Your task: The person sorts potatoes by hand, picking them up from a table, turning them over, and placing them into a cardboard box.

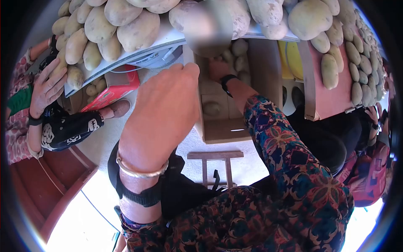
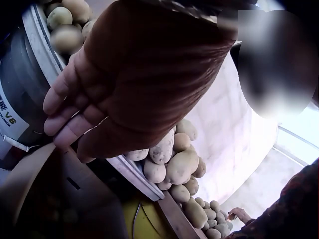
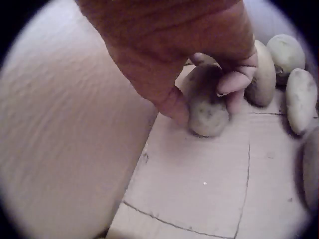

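Down inside a cardboard box (image 1: 226, 129), my right hand (image 1: 219, 69) holds a potato (image 3: 208, 118) between thumb and fingers, close over the box's bottom. Several other potatoes (image 3: 301, 102) lie beside it along one side of the box. A single potato (image 1: 211, 108) sits nearer to me on the bottom. My left hand (image 1: 163, 105) is held above the near left side of the box, palm down. The left wrist view shows its fingers loosely extended, holding nothing, with the fingertips by the box's flap (image 2: 30, 181).
Heaped potatoes (image 1: 138, 31) cover the table (image 1: 168, 45) ahead. A red carton (image 1: 121, 86) with potatoes stands below left, near another person's hand (image 1: 47, 86). More potatoes lie on a brown board (image 1: 321, 96) at right. A small wooden stool (image 1: 215, 155) stands before me.
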A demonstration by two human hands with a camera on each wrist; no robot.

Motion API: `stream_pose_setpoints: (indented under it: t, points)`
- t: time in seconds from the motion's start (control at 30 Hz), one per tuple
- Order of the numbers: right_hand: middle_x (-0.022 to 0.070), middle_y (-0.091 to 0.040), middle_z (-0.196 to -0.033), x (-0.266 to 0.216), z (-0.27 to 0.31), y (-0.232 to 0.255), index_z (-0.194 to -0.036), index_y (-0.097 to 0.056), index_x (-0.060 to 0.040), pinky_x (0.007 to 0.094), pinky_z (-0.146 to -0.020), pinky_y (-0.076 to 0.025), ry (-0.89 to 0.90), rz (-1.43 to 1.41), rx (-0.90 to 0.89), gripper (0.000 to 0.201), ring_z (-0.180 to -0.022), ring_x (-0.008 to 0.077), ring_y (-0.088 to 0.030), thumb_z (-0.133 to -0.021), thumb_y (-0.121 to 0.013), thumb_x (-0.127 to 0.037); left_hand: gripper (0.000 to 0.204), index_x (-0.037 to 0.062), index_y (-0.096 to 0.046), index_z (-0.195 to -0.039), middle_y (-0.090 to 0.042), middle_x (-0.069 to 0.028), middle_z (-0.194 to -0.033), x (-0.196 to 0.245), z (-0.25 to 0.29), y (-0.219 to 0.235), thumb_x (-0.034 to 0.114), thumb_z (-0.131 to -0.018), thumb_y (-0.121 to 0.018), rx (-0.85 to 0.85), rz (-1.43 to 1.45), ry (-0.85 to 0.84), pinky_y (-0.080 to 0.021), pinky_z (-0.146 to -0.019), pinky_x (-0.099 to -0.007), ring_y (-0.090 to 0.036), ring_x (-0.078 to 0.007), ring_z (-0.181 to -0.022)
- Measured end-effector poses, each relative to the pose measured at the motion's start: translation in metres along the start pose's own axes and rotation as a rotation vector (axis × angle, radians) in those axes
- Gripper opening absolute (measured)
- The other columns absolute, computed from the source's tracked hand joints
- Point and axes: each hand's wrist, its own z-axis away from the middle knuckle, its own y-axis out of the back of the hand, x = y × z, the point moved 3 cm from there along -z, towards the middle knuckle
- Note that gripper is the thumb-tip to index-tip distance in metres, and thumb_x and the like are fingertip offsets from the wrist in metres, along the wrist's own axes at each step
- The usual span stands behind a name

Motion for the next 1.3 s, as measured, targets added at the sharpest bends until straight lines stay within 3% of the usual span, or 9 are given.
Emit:
stream_pose_setpoints:
  t: [0.37,0.47,0.53,0.67,0.73,0.93,1.1,1.17,1.3]
  points:
    - [0.0248,-0.059,-0.124,-0.002,0.027,-0.027,-0.139,-0.042,-0.0076,0.0505,-0.093,-0.049,-0.038,-0.042,0.075,0.059,-0.111,0.0371,-0.061,-0.084,-0.059,-0.022,0.033,-0.0003,-0.058,-0.113,-0.062,-0.0232,-0.102,0.006,-0.003,-0.002,0.006,-0.081,-0.061,-0.085,0.061,0.007,-0.047,-0.083,-0.0500,-0.058,-0.0436,-0.096]
    - [0.0204,-0.053,-0.134,0.015,0.026,-0.033,-0.144,-0.039,-0.0100,0.0486,-0.091,-0.049,0.015,-0.261,-0.300,0.069,-0.116,0.0311,-0.057,-0.081,-0.063,-0.024,0.029,-0.0011,-0.058,-0.109,-0.061,-0.0244,-0.103,0.000,-0.004,-0.007,0.006,-0.081,-0.061,0.003,0.077,-0.046,-0.046,-0.081,-0.0512,-0.058,-0.0440,-0.095]
    - [0.0131,-0.053,-0.132,0.022,0.055,-0.010,-0.149,-0.035,-0.0120,0.0444,-0.087,-0.050,-0.280,-1.530,-0.250,0.079,-0.110,0.0265,-0.059,-0.078,-0.067,-0.025,0.026,-0.0013,-0.058,-0.107,-0.062,-0.0246,-0.100,0.002,-0.007,-0.005,0.007,-0.082,-0.060,-0.021,0.106,-0.045,-0.046,-0.079,-0.0522,-0.058,-0.0452,-0.094]
    - [0.0064,-0.060,-0.119,0.012,0.104,0.052,-0.148,-0.035,-0.0084,0.0375,-0.085,-0.051,-0.221,-1.767,-0.193,0.081,-0.101,0.0226,-0.061,-0.076,-0.069,-0.024,0.023,-0.0023,-0.055,-0.102,-0.063,-0.0257,-0.088,0.011,-0.010,-0.007,0.016,-0.089,-0.059,-0.151,0.138,0.053,-0.044,-0.075,-0.0555,-0.057,-0.0490,-0.088]
    - [0.0053,-0.064,-0.113,-0.010,0.131,0.101,-0.149,-0.033,-0.0072,0.0346,-0.089,-0.051,0.054,-1.880,-0.126,0.085,-0.102,0.0221,-0.062,-0.076,-0.073,-0.026,0.029,-0.0039,-0.055,-0.103,-0.064,-0.0268,-0.085,0.017,-0.013,-0.007,0.022,-0.091,-0.059,-0.177,0.146,0.103,-0.045,-0.075,-0.0552,-0.058,-0.0496,-0.088]
    - [0.0133,-0.061,-0.122,-0.048,0.185,0.204,-0.144,-0.041,0.0010,0.0352,-0.092,-0.052,0.583,-1.681,-0.300,0.079,-0.110,0.0209,-0.061,-0.080,-0.078,-0.029,0.054,-0.0122,-0.050,-0.104,-0.065,-0.0303,-0.081,0.032,-0.017,-0.002,0.038,-0.088,-0.064,-0.094,0.226,0.231,-0.051,-0.076,-0.0505,-0.064,-0.0477,-0.086]
    - [0.0122,-0.067,-0.116,-0.011,0.161,0.177,-0.128,-0.058,0.0025,0.0327,-0.089,-0.053,0.455,-1.817,-0.637,0.058,-0.105,0.0192,-0.065,-0.083,-0.075,-0.029,0.047,-0.0117,-0.051,-0.101,-0.067,-0.0271,-0.078,0.038,-0.021,-0.009,0.026,-0.076,-0.065,-0.208,0.038,0.170,-0.053,-0.074,-0.0484,-0.067,-0.0452,-0.079]
    - [0.0134,-0.068,-0.118,0.004,0.128,0.162,-0.131,-0.055,0.0023,0.0386,-0.092,-0.052,0.252,-1.310,-0.559,0.056,-0.106,0.0235,-0.066,-0.086,-0.070,-0.026,0.044,-0.0099,-0.052,-0.098,-0.067,-0.0268,-0.079,0.043,-0.021,-0.005,0.025,-0.074,-0.064,-0.308,0.022,0.140,-0.053,-0.074,-0.0482,-0.067,-0.0444,-0.079]
    - [0.0174,-0.071,-0.102,0.047,0.028,0.097,-0.111,-0.067,-0.0025,0.0442,-0.085,-0.053,-0.013,-0.163,0.120,0.029,-0.095,0.0340,-0.068,-0.087,-0.060,-0.017,0.039,-0.0060,-0.056,-0.092,-0.067,-0.0264,-0.079,0.052,-0.027,-0.002,0.025,-0.071,-0.064,-0.480,0.069,0.085,-0.054,-0.073,-0.0479,-0.067,-0.0427,-0.079]
